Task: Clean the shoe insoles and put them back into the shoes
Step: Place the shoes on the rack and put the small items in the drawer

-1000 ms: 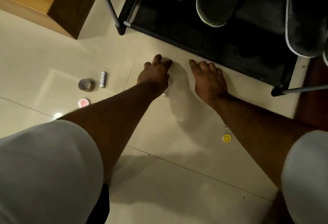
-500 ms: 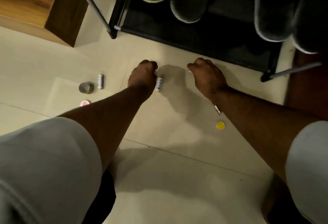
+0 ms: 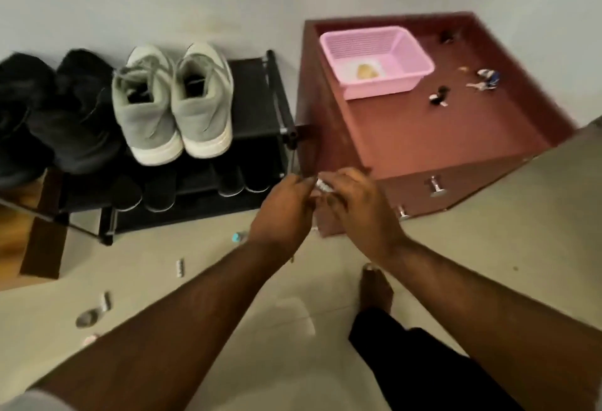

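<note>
Head view only. I'm looking down at both hands meeting in front of me, just near of the dark red wooden cabinet (image 3: 423, 136). Left hand (image 3: 283, 211) and right hand (image 3: 361, 211) are both curling fingers in toward a small white cylindrical object (image 3: 323, 186) held between them; it's blurred, so I can't tell which hand is actually gripping it. Right hand's fingertips seem to be pinching it, left hand's fingers are bent beside it.

Task items: the pair of grey lace-up sneakers with white soles (image 3: 172, 101) is sitting on the top shelf of the black metal shoe rack (image 3: 260, 107), far left of the hands, well apart from them. Insoles aren't showing from here; can't say whether they're in or out. Black shoes (image 3: 55, 110) are sitting left of the sneakers.

Small white cylinders (image 3: 179, 268) and a round metal lid (image 3: 87, 317) are lying on the beige tiled floor (image 3: 260, 329), near left.

Risks, my read: hands are busy with something that isn't a shoe, so the sneakers are untouched. The small piece could slip and roll under the rack. Loose bits on the floor are sitting near my bare foot (image 3: 374, 290).
</note>
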The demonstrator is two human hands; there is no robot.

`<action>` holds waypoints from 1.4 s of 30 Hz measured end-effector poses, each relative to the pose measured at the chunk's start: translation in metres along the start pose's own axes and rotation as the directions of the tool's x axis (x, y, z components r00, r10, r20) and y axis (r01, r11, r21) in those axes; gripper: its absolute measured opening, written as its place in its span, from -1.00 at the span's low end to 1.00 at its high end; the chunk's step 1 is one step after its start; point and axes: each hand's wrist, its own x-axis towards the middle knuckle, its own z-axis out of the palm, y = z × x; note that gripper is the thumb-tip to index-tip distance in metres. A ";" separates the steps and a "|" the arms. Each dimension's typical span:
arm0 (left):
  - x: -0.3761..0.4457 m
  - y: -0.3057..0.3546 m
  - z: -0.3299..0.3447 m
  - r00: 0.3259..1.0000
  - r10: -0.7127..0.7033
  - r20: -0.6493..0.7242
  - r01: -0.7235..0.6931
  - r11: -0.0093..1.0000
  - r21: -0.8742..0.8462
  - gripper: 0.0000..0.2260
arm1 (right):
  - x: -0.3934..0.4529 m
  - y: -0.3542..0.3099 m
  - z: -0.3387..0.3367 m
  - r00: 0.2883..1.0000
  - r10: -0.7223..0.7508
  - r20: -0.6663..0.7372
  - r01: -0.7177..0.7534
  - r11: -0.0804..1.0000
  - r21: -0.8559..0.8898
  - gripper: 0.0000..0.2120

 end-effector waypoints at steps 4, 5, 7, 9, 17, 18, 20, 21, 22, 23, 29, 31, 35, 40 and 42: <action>0.053 0.089 0.008 0.992 0.085 -0.090 -0.084 0.996 0.017 -0.62 | 0.028 0.046 -0.089 0.981 0.078 -0.179 -0.094 0.992 -0.087 -0.84; 0.066 0.102 0.013 0.992 0.072 -0.099 -0.071 0.997 0.018 -0.62 | 0.036 0.061 -0.101 0.974 0.118 -0.191 -0.138 0.986 -0.098 -0.85; 0.096 0.117 0.026 0.994 0.058 -0.098 -0.047 0.993 0.112 -0.71 | 0.051 0.093 -0.112 0.957 0.216 -0.192 -0.241 0.963 -0.120 -0.88; 0.125 0.118 0.042 0.996 0.059 -0.063 -0.039 0.959 0.282 -0.80 | 0.063 0.121 -0.109 0.939 0.290 -0.186 -0.318 0.937 -0.143 -0.88; 0.177 0.093 0.076 0.999 0.012 -0.029 0.003 0.883 0.469 -0.81 | 0.094 0.172 -0.063 0.934 0.349 -0.071 -0.356 0.912 -0.203 -0.81; 0.177 0.091 0.076 0.999 0.022 -0.026 -0.008 0.893 0.451 -0.78 | 0.095 0.172 -0.061 0.933 0.351 -0.083 -0.361 0.912 -0.196 -0.82; 0.180 0.089 0.076 0.998 0.060 -0.018 -0.046 0.900 0.433 -0.73 | 0.096 0.174 -0.060 0.922 0.372 -0.110 -0.386 0.907 -0.167 -0.82; 0.175 0.088 0.073 0.997 0.069 -0.016 -0.056 0.905 0.421 -0.69 | 0.092 0.170 -0.059 0.917 0.382 -0.112 -0.396 0.905 -0.155 -0.79; 0.173 0.089 0.072 0.997 0.073 -0.023 -0.058 0.912 0.407 -0.64 | 0.089 0.169 -0.059 0.908 0.400 -0.128 -0.416 0.898 -0.142 -0.74; 0.171 0.090 0.071 0.996 0.074 -0.041 -0.054 0.928 0.368 -0.59 | 0.085 0.167 -0.059 0.899 0.409 -0.159 -0.429 0.894 -0.129 -0.69; 0.073 0.071 0.046 0.961 0.058 -0.270 -0.034 0.995 0.090 -0.69 | 0.003 0.089 -0.055 0.904 0.342 -0.257 -0.347 0.937 0.028 -0.80; 0.035 0.043 0.043 0.970 0.033 -0.241 -0.004 0.993 0.118 -0.75 | -0.028 0.069 -0.040 0.923 0.337 -0.185 -0.331 0.941 0.067 -0.89; -0.017 -0.024 0.047 0.981 -0.188 -0.047 0.193 0.963 0.186 -0.76 | -0.057 0.060 0.016 0.929 0.342 0.140 -0.349 0.937 0.030 -0.82; -0.027 -0.105 0.083 0.912 -0.389 0.133 0.357 0.909 0.213 -0.72 | -0.048 0.085 0.100 0.791 0.405 0.458 -0.385 0.912 -0.142 -0.64; -0.015 -0.136 0.110 0.887 -0.425 0.179 0.387 0.897 0.213 -0.72 | -0.041 0.109 0.138 0.750 0.433 0.499 -0.404 0.898 -0.172 -0.64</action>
